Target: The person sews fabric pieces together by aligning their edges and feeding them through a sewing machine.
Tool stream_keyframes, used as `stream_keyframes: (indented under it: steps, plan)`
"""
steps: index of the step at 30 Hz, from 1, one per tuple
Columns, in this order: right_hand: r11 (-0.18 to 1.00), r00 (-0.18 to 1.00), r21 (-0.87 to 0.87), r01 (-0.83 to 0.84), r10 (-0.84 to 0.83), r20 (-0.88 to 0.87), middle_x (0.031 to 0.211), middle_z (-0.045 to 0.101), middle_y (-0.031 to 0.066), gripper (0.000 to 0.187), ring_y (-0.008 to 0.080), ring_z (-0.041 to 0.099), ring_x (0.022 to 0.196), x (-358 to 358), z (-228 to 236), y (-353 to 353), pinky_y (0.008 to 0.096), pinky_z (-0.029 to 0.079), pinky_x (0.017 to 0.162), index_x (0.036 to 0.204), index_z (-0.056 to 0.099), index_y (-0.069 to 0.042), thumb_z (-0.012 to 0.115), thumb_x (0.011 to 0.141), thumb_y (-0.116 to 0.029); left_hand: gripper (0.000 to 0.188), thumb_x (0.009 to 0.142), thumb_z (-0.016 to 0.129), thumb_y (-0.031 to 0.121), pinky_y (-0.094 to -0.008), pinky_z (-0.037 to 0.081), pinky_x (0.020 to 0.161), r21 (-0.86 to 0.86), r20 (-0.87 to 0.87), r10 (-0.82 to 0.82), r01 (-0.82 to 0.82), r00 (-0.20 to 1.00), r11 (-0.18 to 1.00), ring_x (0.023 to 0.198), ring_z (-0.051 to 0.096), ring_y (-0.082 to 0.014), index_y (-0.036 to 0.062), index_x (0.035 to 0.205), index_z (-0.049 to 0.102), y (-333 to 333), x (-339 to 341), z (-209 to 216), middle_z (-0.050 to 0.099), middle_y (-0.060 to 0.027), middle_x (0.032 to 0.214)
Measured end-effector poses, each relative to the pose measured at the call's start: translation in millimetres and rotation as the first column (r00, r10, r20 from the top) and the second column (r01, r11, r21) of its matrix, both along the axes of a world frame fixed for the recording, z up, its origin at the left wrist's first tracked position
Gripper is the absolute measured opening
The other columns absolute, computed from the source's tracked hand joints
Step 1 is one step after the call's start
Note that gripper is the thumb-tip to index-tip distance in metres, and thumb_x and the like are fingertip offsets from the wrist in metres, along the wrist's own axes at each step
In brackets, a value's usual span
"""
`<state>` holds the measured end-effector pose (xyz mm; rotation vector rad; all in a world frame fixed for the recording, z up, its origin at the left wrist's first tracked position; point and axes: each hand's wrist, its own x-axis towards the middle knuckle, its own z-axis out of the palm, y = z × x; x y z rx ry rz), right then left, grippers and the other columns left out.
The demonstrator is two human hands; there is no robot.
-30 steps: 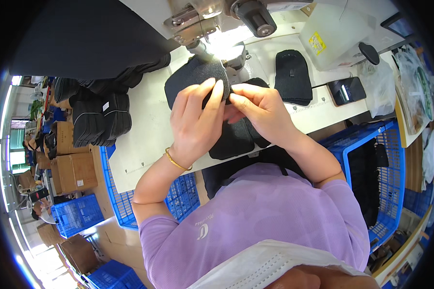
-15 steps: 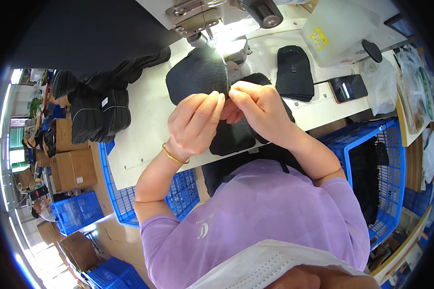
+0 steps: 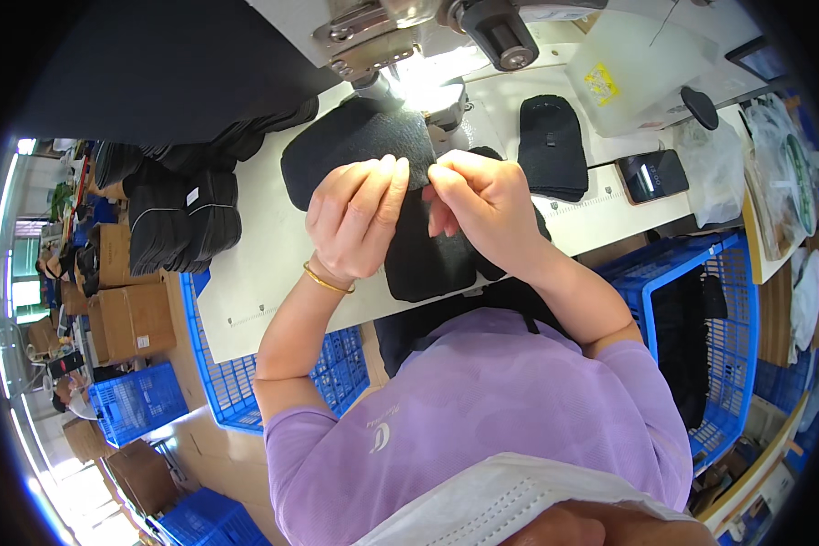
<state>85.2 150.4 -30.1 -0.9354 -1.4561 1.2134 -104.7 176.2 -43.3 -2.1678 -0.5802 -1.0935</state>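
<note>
Watching from the head view: your hands meet near the upper middle of the frame, almost touching, over a black cloth point(image 3: 337, 150). It lies on the table point(image 3: 255, 273), far end under the lit sewing machine point(image 3: 370, 45), near edge at your fingers. Right hand point(image 3: 482, 205): thumb and forefinger pinched on that edge, likely for fine control of it. Left hand point(image 3: 359, 214): fingertips bunched on the cloth, perhaps steadying it; thumb hidden, so cannot tell whether it grips or only presses. More black pieces point(image 3: 428, 264) lie just below your hands, seemingly kept within short reach.

Upper right: a stack point(image 3: 551, 150) squared up, beside the phone point(image 3: 652, 177), both clear of your working spot. Left: bundles point(image 3: 187, 218) tied with thin bands, probably so they don't slide apart. Lower right: blue crate point(image 3: 648, 291), dark goods inside, at your elbow.
</note>
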Motion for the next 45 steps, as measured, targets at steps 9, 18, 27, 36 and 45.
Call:
stream_keyframes:
  steps: [9, 18, 27, 36, 45]
  plan:
    - [0.997, 0.981, -0.062, -0.038, 0.025, -0.192, 0.056, 0.064, 0.0070, 0.027, 0.0082, 0.054, 0.045, -7.4, -3.1, 25.0, 0.0228, 0.043, 0.046, 0.075, 0.063, 0.000, 0.053, 0.094, -0.016, 0.027, 0.067, 0.070, 0.004, -0.0356, 0.057, 0.077, -0.011, -0.030, 0.013, -0.013, 0.999, 1.000, 0.091, 0.067, -0.0258, -0.0032, 0.093, 0.073, 17.6, 0.3, 15.2, 0.070, -0.0116, 0.097]
    - [0.996, 0.969, -0.088, -0.021, -0.001, -0.245, 0.063, 0.066, 0.0068, 0.024, 0.0072, 0.053, 0.048, -9.5, -4.9, 34.0, 0.0221, 0.040, 0.047, 0.083, 0.066, 0.000, 0.054, 0.096, -0.017, 0.028, 0.064, 0.068, 0.004, -0.0363, 0.056, 0.078, -0.020, -0.014, -0.035, 0.034, 0.999, 0.999, 0.092, 0.067, -0.0264, -0.0043, 0.091, 0.071, 36.8, -1.9, 19.0, 0.070, -0.0123, 0.099]
    - [0.986, 0.982, -0.160, -0.050, 0.019, -0.186, 0.064, 0.067, 0.0066, 0.023, 0.0068, 0.054, 0.049, -3.5, -10.3, 30.1, 0.0219, 0.041, 0.047, 0.085, 0.068, 0.001, 0.056, 0.095, -0.015, 0.030, 0.061, 0.067, 0.005, -0.0359, 0.055, 0.079, -0.005, -0.023, 0.050, -0.050, 0.998, 0.999, 0.095, 0.064, -0.0257, -0.0026, 0.089, 0.070, 42.4, 1.4, 21.6, 0.068, -0.0091, 0.101]
    - [0.989, 0.990, -0.127, -0.072, 0.056, -0.129, 0.068, 0.069, 0.0069, 0.023, 0.0059, 0.056, 0.049, -1.7, -14.8, 29.4, 0.0189, 0.041, 0.047, 0.090, 0.068, -0.001, 0.056, 0.098, -0.018, 0.033, 0.065, 0.066, -0.005, -0.0334, 0.051, 0.072, -0.057, -0.010, 0.120, -0.120, 0.993, 0.991, 0.091, 0.066, -0.0226, -0.0003, 0.097, 0.072, 37.4, 7.1, 23.9, 0.069, -0.0063, 0.098]
    - [0.977, 0.988, -0.196, -0.084, 0.055, -0.146, 0.063, 0.067, 0.0062, 0.023, 0.0070, 0.055, 0.050, -0.1, -18.5, 25.6, 0.0217, 0.044, 0.049, 0.083, 0.066, 0.002, 0.056, 0.096, -0.014, 0.032, 0.064, 0.066, -0.002, -0.0342, 0.051, 0.071, -0.072, -0.048, 0.165, -0.168, 0.985, 0.983, 0.087, 0.063, -0.0222, 0.0018, 0.096, 0.071, 33.3, 8.7, 28.2, 0.067, -0.0052, 0.095]
